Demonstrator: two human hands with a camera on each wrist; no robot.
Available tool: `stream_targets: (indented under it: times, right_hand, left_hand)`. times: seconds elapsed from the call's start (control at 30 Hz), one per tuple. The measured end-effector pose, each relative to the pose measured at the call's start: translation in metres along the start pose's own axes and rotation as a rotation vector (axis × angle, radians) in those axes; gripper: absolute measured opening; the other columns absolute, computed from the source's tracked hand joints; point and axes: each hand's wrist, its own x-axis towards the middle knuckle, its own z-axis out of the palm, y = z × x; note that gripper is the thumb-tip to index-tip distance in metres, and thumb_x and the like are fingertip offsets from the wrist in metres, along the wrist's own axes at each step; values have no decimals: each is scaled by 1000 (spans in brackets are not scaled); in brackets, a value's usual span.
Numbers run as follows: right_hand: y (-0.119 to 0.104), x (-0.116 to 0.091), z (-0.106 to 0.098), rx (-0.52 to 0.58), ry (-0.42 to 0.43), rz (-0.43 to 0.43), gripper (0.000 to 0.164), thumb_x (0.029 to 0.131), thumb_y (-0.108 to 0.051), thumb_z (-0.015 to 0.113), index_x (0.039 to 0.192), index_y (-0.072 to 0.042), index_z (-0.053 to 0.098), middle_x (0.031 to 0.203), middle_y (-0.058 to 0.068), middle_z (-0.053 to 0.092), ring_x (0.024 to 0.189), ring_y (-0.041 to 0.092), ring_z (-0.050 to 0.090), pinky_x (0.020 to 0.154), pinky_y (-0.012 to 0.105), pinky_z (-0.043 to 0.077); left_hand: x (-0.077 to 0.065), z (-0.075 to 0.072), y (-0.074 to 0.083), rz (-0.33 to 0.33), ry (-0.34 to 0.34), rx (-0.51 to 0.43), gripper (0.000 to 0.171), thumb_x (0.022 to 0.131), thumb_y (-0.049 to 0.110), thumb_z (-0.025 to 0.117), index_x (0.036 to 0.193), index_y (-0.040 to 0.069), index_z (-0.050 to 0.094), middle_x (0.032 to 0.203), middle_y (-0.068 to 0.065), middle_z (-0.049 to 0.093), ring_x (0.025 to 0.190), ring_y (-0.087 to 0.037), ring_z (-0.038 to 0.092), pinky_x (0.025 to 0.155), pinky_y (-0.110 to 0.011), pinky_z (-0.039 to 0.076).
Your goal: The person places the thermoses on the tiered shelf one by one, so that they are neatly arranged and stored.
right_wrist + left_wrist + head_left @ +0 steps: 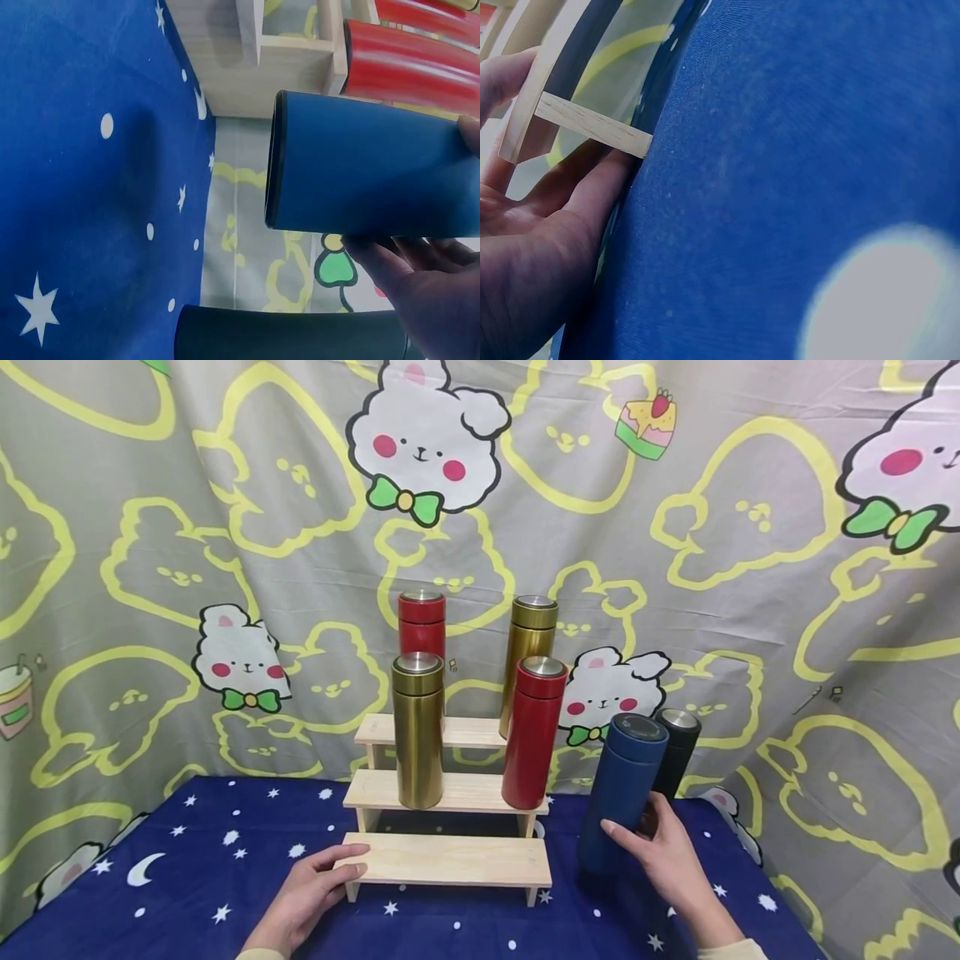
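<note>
My right hand (667, 856) grips a dark blue thermos flask (624, 793), tilted a little, beside the right end of a three-step wooden stand (450, 860). In the right wrist view the flask's base hangs above the cloth. My left hand (311, 889) holds the left end of the stand's lowest step, with fingers above and below the board in the left wrist view. A gold flask (418, 743) and a red flask (534, 735) stand upright on the middle step. On the top step, another red flask (422, 622) and another gold flask (534, 639) are partly hidden behind them.
A black flask (678, 747) stands on the table behind the blue one, partly covered by it. Dark blue cloth (225, 877) with white stars and moons covers the table. A grey curtain (300, 610) with cartoon rabbits hangs behind and along the sides.
</note>
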Motion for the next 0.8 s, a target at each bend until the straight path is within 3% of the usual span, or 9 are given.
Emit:
stream_targets:
  times: [0.57,0.8]
  right_hand:
    - [-11,-11,6,-2,-51,20,86,85,-38,78,147,-3,30,143,22,42,128,40,44,103,57,37]
    - [-20,-16,10,42,-61,-26,79,83,-33,80,143,-7,37,139,18,47,126,37,48,101,52,41]
  left_hand:
    - [-1,0,1,-10,5,6,37,83,12,79,117,0,70,140,-24,46,105,-25,60,94,-48,47]
    - [-1,1,2,-7,1,1,36,83,11,78,116,0,71,140,-25,46,105,-26,60,93,-47,48]
